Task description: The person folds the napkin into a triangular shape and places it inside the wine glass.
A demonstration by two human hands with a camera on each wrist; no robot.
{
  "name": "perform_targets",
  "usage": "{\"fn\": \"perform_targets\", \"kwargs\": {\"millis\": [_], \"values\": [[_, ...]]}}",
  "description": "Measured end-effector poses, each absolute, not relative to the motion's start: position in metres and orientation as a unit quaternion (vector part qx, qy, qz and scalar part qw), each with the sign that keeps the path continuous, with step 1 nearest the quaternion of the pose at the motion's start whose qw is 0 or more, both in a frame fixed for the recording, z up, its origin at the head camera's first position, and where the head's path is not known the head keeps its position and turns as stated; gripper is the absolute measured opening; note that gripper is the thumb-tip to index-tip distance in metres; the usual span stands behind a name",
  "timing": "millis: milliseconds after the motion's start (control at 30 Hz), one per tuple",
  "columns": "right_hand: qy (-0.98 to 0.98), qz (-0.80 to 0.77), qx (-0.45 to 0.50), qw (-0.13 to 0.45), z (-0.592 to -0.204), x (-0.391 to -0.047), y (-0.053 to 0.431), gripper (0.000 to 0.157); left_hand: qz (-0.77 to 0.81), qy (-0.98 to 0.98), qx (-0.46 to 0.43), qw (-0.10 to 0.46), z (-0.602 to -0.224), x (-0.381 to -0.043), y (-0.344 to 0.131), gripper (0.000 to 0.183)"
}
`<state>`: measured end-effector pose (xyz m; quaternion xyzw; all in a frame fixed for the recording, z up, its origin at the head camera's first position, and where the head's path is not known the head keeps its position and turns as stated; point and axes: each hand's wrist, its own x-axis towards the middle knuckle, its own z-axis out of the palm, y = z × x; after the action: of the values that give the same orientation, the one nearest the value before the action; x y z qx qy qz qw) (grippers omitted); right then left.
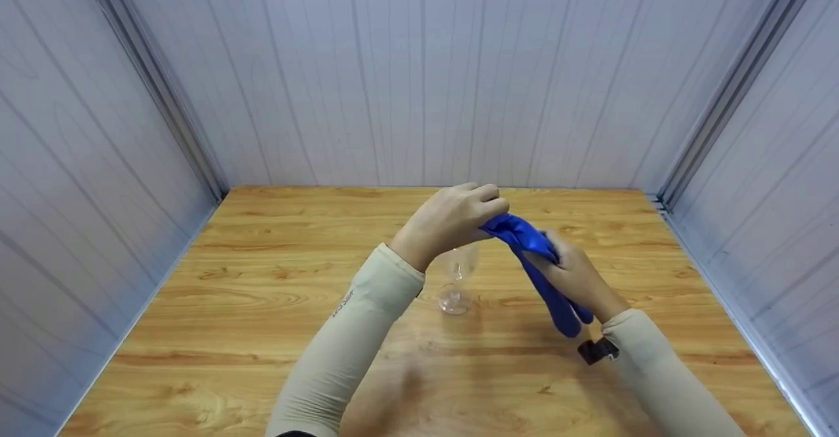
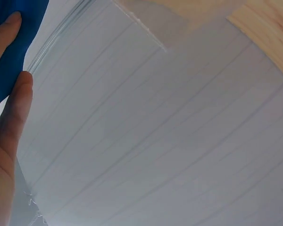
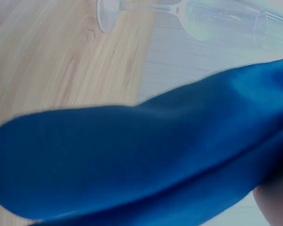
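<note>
A shiny blue cloth (image 1: pixel 521 234) stretches between my two hands above the table, with rounded ends hanging down on the right. My left hand (image 1: pixel 459 217) pinches its upper left end; in the left wrist view, the blue cloth (image 2: pixel 16 52) lies between thumb and finger. Farther along the cloth, my right hand (image 1: pixel 573 276) grips it, and the lower part drapes below the wrist. A clear stemmed glass (image 1: pixel 454 301) stands upright on the table, its upper part partly hidden behind my left hand. In the right wrist view the glass (image 3: pixel 221 21) appears beyond the cloth (image 3: pixel 132 160).
The wood-grain table (image 1: pixel 262 280) reaches back to a pale panelled wall (image 1: pixel 393 83). Similar side walls rise along its left and right edges. A small black device (image 1: pixel 598 350) sits at my right wrist.
</note>
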<state>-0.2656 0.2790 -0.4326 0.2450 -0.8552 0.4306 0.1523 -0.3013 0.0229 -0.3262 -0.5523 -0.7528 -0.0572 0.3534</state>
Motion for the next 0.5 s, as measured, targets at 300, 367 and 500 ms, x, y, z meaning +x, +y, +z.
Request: {"fn": "perform_targets", "kwargs": {"millis": [300, 367, 500], "values": [[-0.753, 0.440, 0.284, 0.399, -0.417, -0.261, 0.264, 0.035, -0.126, -0.737, -0.526, 0.405, -0.339, -0.309, 0.019, 0.027], [-0.716, 0.448, 0.303, 0.442, -0.407, -0.253, 0.256, 0.021, -0.138, -0.734, -0.516, 0.419, -0.342, -0.310, 0.019, 0.026], [-0.665, 0.478, 0.376, 0.434, -0.391, -0.236, 0.238, 0.009, -0.160, -0.733, -0.492, 0.441, -0.348, -0.312, 0.019, 0.028]]}}
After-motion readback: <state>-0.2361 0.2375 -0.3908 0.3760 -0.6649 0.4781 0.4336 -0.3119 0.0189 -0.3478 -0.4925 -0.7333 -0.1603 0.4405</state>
